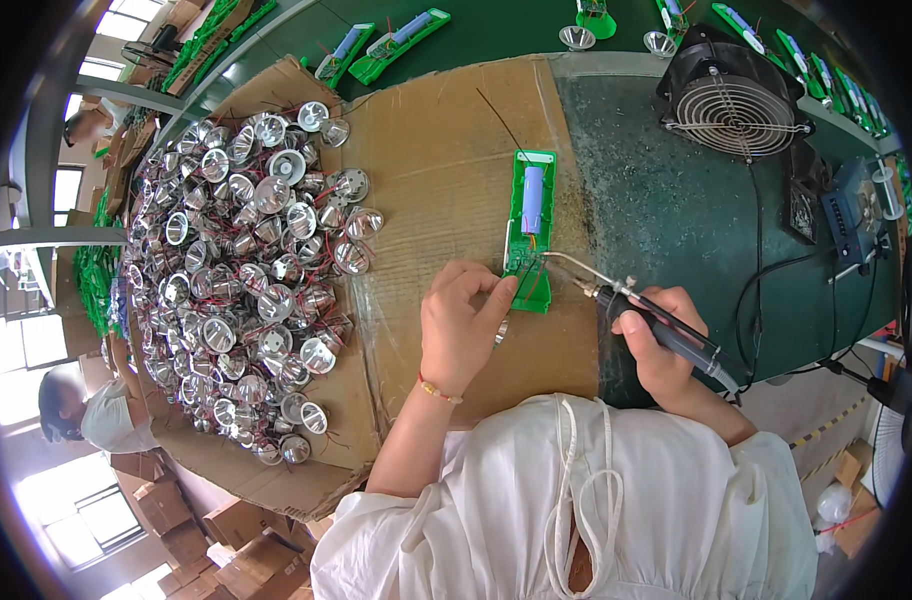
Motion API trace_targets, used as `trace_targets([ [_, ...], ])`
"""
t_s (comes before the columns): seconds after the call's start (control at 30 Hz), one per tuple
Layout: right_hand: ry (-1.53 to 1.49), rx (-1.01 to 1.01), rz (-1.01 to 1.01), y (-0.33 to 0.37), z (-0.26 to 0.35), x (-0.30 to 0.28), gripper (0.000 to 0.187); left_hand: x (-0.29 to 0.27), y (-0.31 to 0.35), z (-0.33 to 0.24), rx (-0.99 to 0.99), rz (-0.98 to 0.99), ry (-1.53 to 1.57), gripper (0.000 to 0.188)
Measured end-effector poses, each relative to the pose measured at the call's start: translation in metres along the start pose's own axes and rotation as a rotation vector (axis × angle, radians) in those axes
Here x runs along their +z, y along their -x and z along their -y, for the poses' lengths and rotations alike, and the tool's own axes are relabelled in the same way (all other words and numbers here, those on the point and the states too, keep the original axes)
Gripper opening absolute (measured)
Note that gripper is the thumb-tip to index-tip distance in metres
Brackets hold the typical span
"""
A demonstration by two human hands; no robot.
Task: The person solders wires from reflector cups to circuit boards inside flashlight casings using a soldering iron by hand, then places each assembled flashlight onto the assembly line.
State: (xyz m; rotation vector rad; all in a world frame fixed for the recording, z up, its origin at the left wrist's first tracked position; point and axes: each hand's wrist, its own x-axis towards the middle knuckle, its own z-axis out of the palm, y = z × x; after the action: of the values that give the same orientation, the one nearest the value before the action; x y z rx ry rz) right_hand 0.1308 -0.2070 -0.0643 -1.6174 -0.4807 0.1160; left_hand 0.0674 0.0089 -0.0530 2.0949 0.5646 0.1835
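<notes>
A green plastic housing (538, 292) lies on the cardboard in front of me, with a purple cylindrical battery (532, 200) and a small circuit board in it. Thin wires run over the board, and a longer dark wire sticks out past the far end. My left hand (461, 315) is closed in a pinch at the housing's near left edge; what the fingertips hold is hidden. A shiny reflector (501, 331) shows partly beneath that hand. My right hand (661, 345) grips a soldering iron (666, 335) with a thin metal feed tube, its tip at the board.
A large heap of silvery reflectors (266, 250) with wires fills a cardboard box at the left. At the far right stand a black fan (731, 110) and a blue box-shaped device (851, 220) with cables. More green housings (401, 48) line the bench's far side.
</notes>
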Motion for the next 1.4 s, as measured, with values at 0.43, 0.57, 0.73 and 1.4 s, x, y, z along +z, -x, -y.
trace_targets([
  [0.43,-0.019,0.035,0.025,-0.002,0.000,0.004,0.019,0.003,0.000,-0.002,0.059,-0.057,0.048,0.015],
  [0.57,-0.019,0.044,0.040,-0.006,-0.002,0.008,0.019,0.001,0.001,-0.006,0.027,-0.032,0.077,0.016],
  [0.73,-0.073,0.040,0.006,-0.007,-0.005,0.013,0.016,0.001,-0.001,-0.004,0.050,-0.021,0.087,0.017],
  [1.4,-0.104,0.038,-0.091,-0.004,-0.007,-0.007,0.018,-0.002,-0.005,-0.001,-0.030,-0.020,0.081,0.016],
])
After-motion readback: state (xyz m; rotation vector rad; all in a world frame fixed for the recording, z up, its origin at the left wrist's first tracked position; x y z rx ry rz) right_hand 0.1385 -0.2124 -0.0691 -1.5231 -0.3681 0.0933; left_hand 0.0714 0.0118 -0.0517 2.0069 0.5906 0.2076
